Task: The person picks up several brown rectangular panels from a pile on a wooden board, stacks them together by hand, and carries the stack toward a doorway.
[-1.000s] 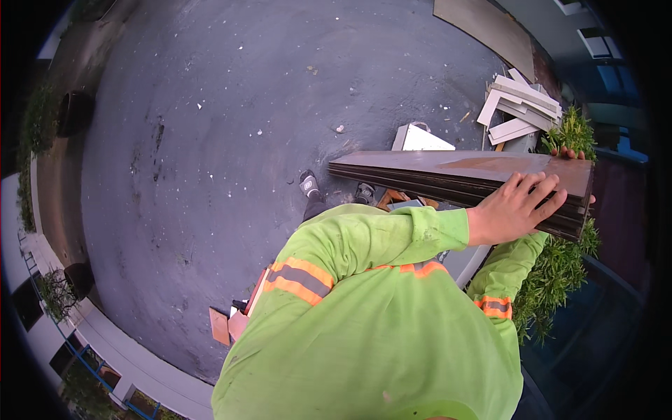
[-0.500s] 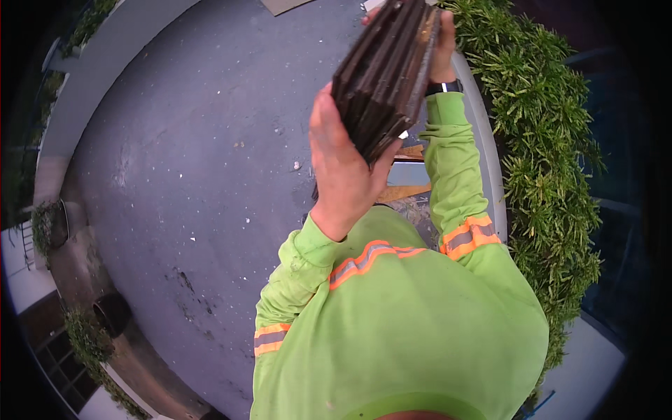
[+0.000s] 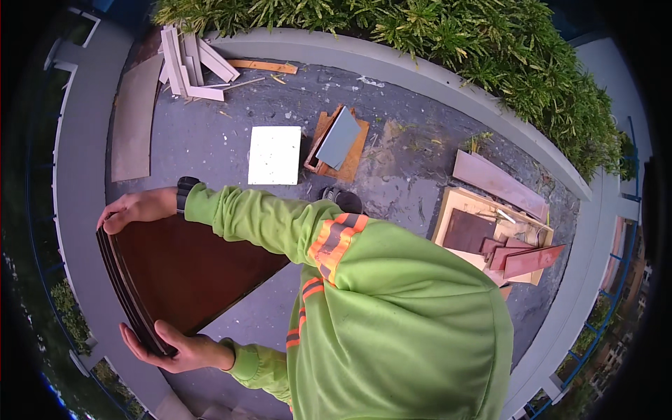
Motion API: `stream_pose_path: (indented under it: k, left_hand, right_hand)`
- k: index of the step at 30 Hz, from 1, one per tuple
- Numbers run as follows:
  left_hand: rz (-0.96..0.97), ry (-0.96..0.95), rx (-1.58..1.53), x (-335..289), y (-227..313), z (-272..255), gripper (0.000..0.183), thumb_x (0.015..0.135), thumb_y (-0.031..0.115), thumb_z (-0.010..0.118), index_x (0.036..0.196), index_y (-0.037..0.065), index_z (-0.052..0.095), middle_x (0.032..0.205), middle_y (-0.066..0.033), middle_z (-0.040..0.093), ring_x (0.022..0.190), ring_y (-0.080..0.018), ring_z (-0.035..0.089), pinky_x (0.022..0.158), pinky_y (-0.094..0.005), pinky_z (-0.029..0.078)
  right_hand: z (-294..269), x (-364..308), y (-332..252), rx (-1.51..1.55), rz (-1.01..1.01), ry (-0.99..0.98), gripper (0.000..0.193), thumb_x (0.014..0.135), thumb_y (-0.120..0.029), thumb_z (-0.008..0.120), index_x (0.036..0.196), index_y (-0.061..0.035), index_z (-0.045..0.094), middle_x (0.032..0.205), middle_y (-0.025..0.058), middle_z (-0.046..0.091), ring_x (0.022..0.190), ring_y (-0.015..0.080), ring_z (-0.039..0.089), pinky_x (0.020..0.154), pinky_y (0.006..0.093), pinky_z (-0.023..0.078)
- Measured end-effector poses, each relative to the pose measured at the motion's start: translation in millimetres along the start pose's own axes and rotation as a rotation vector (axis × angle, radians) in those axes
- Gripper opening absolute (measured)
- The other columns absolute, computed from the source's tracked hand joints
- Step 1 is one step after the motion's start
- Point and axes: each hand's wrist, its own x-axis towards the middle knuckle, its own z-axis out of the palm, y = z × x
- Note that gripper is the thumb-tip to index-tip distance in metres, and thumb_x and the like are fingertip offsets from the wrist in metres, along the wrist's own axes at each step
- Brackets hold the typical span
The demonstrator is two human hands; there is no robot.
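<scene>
A stack of several flat, dark brown boards (image 3: 196, 269) is held out to the left of my body, its layered edges facing left. My right hand (image 3: 136, 208), with a dark band on the wrist, grips the upper corner. At the lower corner my left hand (image 3: 178, 348) has its thumb on the near face and its fingers around the edges. The top board's broad face shows a reddish-brown surface, while the boards behind it appear only as thin edges.
A white square panel (image 3: 274, 155) and a grey board (image 3: 339, 138) on brown wood pieces lie ahead. Pale planks (image 3: 183, 63) lean at far left. A wooden box (image 3: 448, 213) with reddish boards sits right. A low grey wall (image 3: 420, 66) borders green plants (image 3: 483, 49).
My body and view have turned. The board stack has swung from the upper middle to the left, and its broad face now shows. Both hands still hold it.
</scene>
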Motion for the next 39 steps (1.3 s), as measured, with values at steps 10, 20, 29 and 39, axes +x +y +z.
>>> stream_pose_path:
  k: [10,20,29,39]
  left_hand:
    - [-0.051,0.004,0.047,0,-6,-14,0.04,0.093,0.016,0.06,0.13,0.003,0.053,0.129,-0.0103,0.054,0.109,-0.0216,0.055,0.089,-0.0327,0.05]
    - [-0.05,0.006,-0.015,-15,-9,-45,0.04,0.093,0.016,0.062,0.13,0.003,0.053,0.126,-0.0118,0.053,0.106,-0.023,0.056,0.088,-0.0342,0.052]
    - [-0.057,0.106,-0.042,-54,3,-104,0.035,0.092,0.016,0.063,0.122,-0.001,0.058,0.121,-0.0123,0.057,0.106,-0.0227,0.057,0.09,-0.0338,0.051]
    - [-0.123,0.132,-0.072,-101,40,-154,0.035,0.091,0.016,0.063,0.119,-0.004,0.059,0.121,-0.0143,0.058,0.11,-0.0241,0.056,0.096,-0.0356,0.048]
  right_hand:
    - [15,11,5,0.025,0.024,-0.055,0.068,0.086,-0.059,0.059,0.126,-0.0046,0.057,0.123,0.0074,0.058,0.117,0.0197,0.05,0.102,0.0306,0.035]
    - [45,-2,9,0.064,0.024,-0.026,0.058,0.088,-0.052,0.061,0.122,-0.0052,0.06,0.12,0.0054,0.06,0.113,0.0169,0.053,0.1,0.0306,0.037]
    - [110,-35,12,0.036,0.027,-0.029,0.057,0.087,-0.052,0.064,0.122,-0.0065,0.062,0.113,0.0037,0.064,0.108,0.0146,0.056,0.095,0.0288,0.041]
    - [158,-80,5,0.021,0.025,-0.101,0.057,0.084,-0.053,0.066,0.119,-0.0076,0.065,0.112,0.0049,0.066,0.106,0.0153,0.058,0.092,0.0295,0.044]
